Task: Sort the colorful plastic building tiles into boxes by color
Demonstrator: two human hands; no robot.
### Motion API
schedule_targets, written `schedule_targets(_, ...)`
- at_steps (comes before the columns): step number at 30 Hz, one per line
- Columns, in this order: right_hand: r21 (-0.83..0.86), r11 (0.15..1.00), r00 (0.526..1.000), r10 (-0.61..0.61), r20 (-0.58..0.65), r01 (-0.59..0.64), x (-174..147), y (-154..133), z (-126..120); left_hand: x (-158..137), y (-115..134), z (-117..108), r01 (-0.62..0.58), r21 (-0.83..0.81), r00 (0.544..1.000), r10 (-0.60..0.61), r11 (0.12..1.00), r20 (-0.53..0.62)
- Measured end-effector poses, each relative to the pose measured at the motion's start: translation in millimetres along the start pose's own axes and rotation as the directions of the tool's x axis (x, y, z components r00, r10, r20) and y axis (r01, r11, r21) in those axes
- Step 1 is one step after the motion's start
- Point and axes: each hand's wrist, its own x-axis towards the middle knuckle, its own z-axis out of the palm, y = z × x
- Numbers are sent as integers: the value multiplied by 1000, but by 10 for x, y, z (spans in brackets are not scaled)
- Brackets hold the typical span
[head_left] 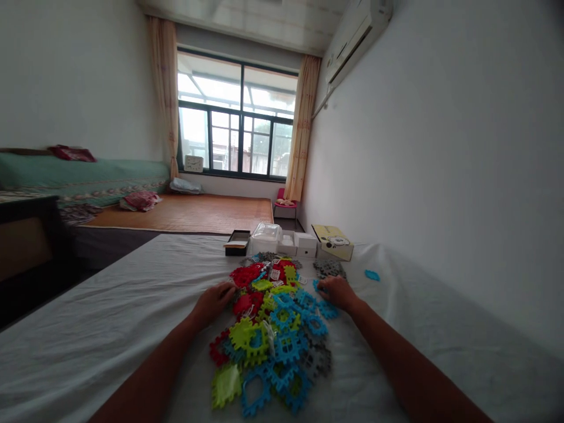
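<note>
A long heap of plastic interlocking building panels with toothed edges lies on the white sheet, in blue (pixel 288 345), lime green (pixel 227 385), red (pixel 247 305) and grey (pixel 316 359). My left hand (pixel 215 298) is at the heap's left edge beside the red panels, fingers curled together; whatever they hold, if anything, is hidden. On the right side, my right hand (pixel 333 291) has its fingers closed at a small blue panel (pixel 316 285), next to more blue ones. Grey panels (pixel 329 268) lie just beyond this hand.
Behind the heap stand an open black box (pixel 237 242), a clear plastic container (pixel 266 238), white boxes (pixel 305 244) and a yellow box (pixel 333 242). One loose blue panel (pixel 372 275) lies at right, near the wall. Farther back is a bed with a brown mat (pixel 211 212).
</note>
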Motion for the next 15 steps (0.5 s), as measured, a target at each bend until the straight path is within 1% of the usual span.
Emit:
schedule_targets(2, -10, 998, 993, 62, -100, -63, -11, 111, -66, 5, -4, 4, -8, 9, 1000, 8, 1000, -4)
schedule_targets(4, -2, 984, 960, 172, -222, -177, 21, 329, -156, 8, -1, 6, -6, 14, 1000, 6, 1000, -5)
schedule_targets(5, 10, 968, 928, 244, -282, -252, 44, 478, -204, 9, 2, 7, -1, 17, 1000, 1, 1000, -3)
schedule_targets(6, 28, 943, 885, 322, -335, -333, 63, 646, -248, 11, 5, 6, 6, 20, 1000, -6, 1000, -2)
schedule_targets(8, 73, 870, 782, 473, -406, -488, 74, 1014, -305, 16, 13, 3, 19, 24, 1000, -19, 1000, -1)
schedule_targets(10, 114, 792, 688, 584, -431, -600, 36, 1362, -304, 25, 19, -2, 26, 16, 1000, -26, 1000, -2)
schedule_targets(11, 130, 760, 653, 621, -433, -637, 1, 1510, -281, 31, 21, -3, 29, 10, 1000, -29, 1000, -2)
schedule_targets(13, 149, 721, 612, 663, -430, -676, -83, 1738, -207, 44, 22, -2, 33, -6, 999, -33, 999, 4)
schedule_targets(15, 154, 705, 595, 678, -432, -692, -165, 1880, -127, 57, 18, 3, 36, -18, 999, -35, 999, 12)
